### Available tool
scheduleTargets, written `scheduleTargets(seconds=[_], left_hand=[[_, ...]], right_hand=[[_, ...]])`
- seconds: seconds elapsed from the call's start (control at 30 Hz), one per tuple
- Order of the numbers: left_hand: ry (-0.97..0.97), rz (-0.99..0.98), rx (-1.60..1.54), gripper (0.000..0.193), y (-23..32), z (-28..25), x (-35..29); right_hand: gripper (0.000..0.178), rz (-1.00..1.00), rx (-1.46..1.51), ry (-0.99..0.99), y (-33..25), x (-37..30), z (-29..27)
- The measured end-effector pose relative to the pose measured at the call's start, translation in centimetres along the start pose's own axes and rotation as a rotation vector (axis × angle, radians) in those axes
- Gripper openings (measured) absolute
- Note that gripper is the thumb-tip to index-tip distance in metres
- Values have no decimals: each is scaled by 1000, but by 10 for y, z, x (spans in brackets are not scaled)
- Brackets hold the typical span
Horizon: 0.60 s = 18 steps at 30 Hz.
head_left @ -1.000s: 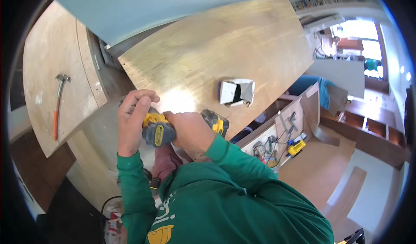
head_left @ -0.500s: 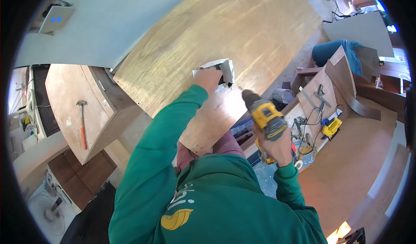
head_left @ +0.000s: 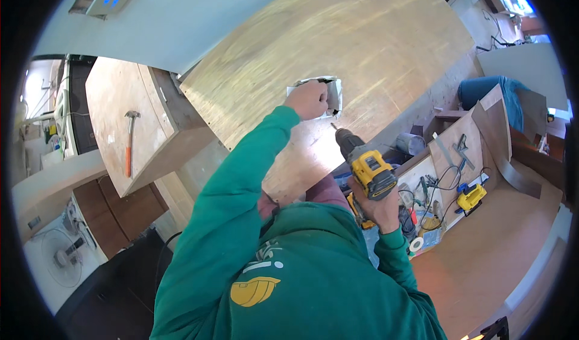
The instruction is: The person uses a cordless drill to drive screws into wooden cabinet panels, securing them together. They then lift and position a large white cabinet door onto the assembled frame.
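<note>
My right hand (head_left: 380,212) is wrapped round the handle of a yellow and black cordless drill (head_left: 370,166). The drill's short bit tilts up and left over the plywood sheet (head_left: 356,26), with a bright patch of light below it. Over a small torn white carton (head_left: 337,101) lying on the sheet, my left hand (head_left: 310,100) is closed, its fingertips reaching down into the opening. What those fingers hold, if anything, is hidden by the hand and the carton wall.
A claw hammer (head_left: 130,141) lies on a wooden cabinet (head_left: 105,111) at left. On the right, cables, hand tools and a yellow power tool (head_left: 471,197) lie on a bench, near a bucket (head_left: 410,143) and a blue roll (head_left: 491,98). A pale wall (head_left: 163,20) borders the sheet.
The whole view has shifted, so the scene sits further right. My left hand stays at the carton, fingers now more curled. The drill remains in my right hand, its bit now sharply visible.
</note>
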<state>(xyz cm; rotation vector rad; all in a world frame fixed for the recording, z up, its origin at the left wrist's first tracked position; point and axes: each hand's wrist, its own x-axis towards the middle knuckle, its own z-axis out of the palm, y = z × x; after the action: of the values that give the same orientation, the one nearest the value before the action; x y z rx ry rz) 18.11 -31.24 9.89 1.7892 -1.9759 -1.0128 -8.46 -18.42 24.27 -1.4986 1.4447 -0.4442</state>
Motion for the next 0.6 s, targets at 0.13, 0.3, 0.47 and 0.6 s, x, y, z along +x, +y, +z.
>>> scheduleTargets(seconds=[0.13,0.3,0.47,0.6], left_hand=[[74,-308,-938,16,13,-39,-57],[245,-606,-1508,25,0,-13,-166],[453,-763,-1815,22,-9,60,-286],[482,-740,-2070,19,-16,113,-342]], right_hand=[[40,-4,40,-170,13,-11,15],[57,7,226,-385,5,-31,28],[71,-239,-317,-608,-25,-50,53],[73,-240,-421,-753,-25,-67,80]])
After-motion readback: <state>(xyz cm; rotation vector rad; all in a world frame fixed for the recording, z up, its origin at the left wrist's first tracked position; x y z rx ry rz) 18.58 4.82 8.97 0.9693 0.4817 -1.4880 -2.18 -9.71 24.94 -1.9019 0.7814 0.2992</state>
